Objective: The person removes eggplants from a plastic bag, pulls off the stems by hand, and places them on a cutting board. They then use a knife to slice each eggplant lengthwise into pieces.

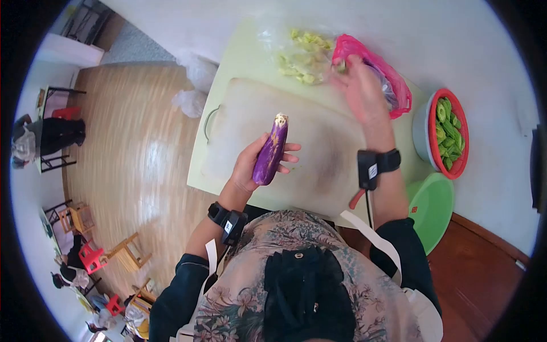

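In the head view, my left hand (248,163) is wrapped round a purple eggplant (271,151), held above the cutting board (250,108). The eggplant's pale, trimmed-looking end points away from me, and lighter streaks run down its skin. My right hand (360,85) is blurred by motion beside a pink plastic bag (399,85). A small greenish piece (341,66) shows at its fingertips; its kind is too smeared to make out. Pale green scraps (307,57) lie on clear plastic left of that hand.
A red basket (465,148) of green vegetables sits in a grey basin (420,134) at right. Below it is a green basin (441,208). A red handle (356,198) lies by the board's near edge. White bags (191,102) are left of the table; other people are far left.
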Demonstrator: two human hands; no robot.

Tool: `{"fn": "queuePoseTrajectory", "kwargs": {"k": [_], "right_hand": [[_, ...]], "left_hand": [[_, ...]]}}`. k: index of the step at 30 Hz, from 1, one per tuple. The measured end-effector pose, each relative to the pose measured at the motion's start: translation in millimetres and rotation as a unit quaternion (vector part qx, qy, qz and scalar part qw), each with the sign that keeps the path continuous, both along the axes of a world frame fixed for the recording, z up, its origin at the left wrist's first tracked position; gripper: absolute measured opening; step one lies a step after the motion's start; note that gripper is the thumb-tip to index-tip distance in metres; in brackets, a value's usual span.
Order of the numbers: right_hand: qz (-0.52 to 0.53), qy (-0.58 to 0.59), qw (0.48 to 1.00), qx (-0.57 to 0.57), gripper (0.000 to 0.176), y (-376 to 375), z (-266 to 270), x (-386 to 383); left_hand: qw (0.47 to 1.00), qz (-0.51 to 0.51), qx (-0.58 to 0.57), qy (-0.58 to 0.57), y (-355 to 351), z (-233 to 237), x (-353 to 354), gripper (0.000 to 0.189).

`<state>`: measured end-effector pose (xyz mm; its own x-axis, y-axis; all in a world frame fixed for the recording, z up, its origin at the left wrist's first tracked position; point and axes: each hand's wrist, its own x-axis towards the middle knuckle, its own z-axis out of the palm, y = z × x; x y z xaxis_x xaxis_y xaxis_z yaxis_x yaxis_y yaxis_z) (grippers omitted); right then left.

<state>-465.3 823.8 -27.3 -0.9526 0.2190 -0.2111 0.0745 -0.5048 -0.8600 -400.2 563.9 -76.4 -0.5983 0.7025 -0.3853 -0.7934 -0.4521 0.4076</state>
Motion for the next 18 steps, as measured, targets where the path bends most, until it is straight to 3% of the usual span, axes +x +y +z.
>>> {"fn": "queuePoseTrajectory", "kwargs": {"k": [2, 6, 8, 14, 16, 17, 18], "right_hand": [[-0.108, -0.064, 0.99, 0.066, 0.024, -1.3, 7.0, -15.0], [-0.079, -0.061, 0.981, 0.166, 0.026, -16.5, -13.7, 2.4], [0.029, -0.119, 0.984, 0.133, 0.024, -16.7, -30.8, 28.3], [0.071, -0.184, 0.964, 0.181, 0.017, -9.2, -63.0, 90.6], [0.014, -0.168, 0.957, 0.236, 0.016, 0.9, -61.2, 99.6], [-0.025, -0.152, 0.949, 0.274, 0.014, 7.9, -58.4, 101.0], [-0.049, -0.121, 0.922, 0.364, 0.011, 17.8, -51.4, 100.1]], "left_hand": [[0.999, 0.01, 0.032, -0.016, 0.3, -1.2, 3.0, 0.049], [0.992, 0.031, 0.12, -0.033, -3.2, -16.6, 3.6, 0.05], [0.984, 0.032, 0.173, -0.033, -4.8, -20.6, 5.5, 0.05], [0.988, 0.072, 0.118, -0.066, 6.6, -5.7, 5.9, 0.051], [0.997, 0.066, -0.03, 0.03, 4.0, -14.8, 5.3, 0.044], [0.998, 0.056, -0.017, 0.034, 4.5, -16.4, 1.3, 0.044], [0.991, 0.035, -0.109, 0.073, 4.5, -11.9, -3.9, 0.039]]}}
